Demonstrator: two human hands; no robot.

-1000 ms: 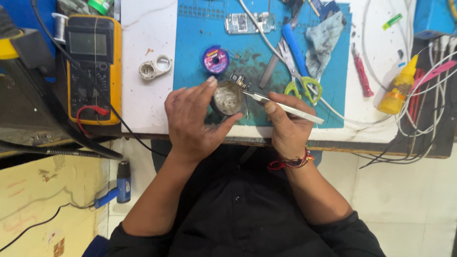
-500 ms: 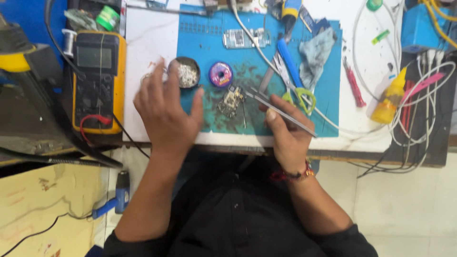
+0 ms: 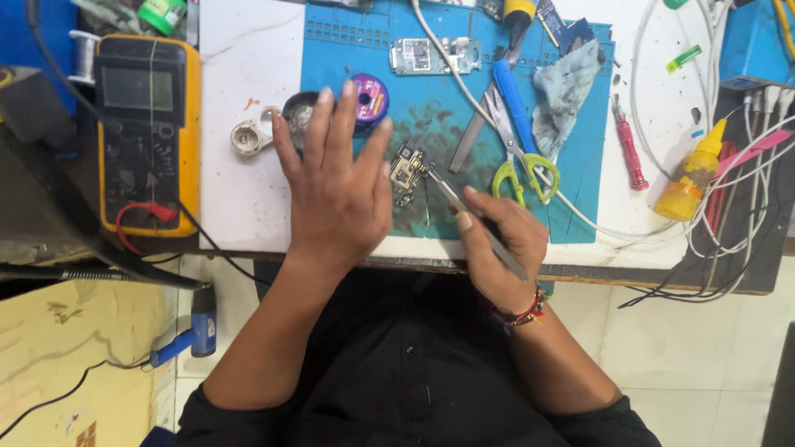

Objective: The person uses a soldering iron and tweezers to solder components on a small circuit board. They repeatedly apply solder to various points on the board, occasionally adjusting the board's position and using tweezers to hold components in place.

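Note:
My right hand grips metal tweezers whose tips touch a small circuit board lying on the blue work mat. My left hand hovers flat with fingers spread, just left of the board. Its fingertips lie over a small round tin and reach toward a purple wire spool. The left hand holds nothing.
A yellow multimeter sits at the left, a white tape roll beside the tin. Scissors with green-yellow handles, a grey cloth, another circuit board, a red screwdriver, a yellow glue bottle and tangled cables fill the right.
The left hand set the round tin down at the mat's left edge and now hovers open beside the board. The right hand kept the tweezers on the board.

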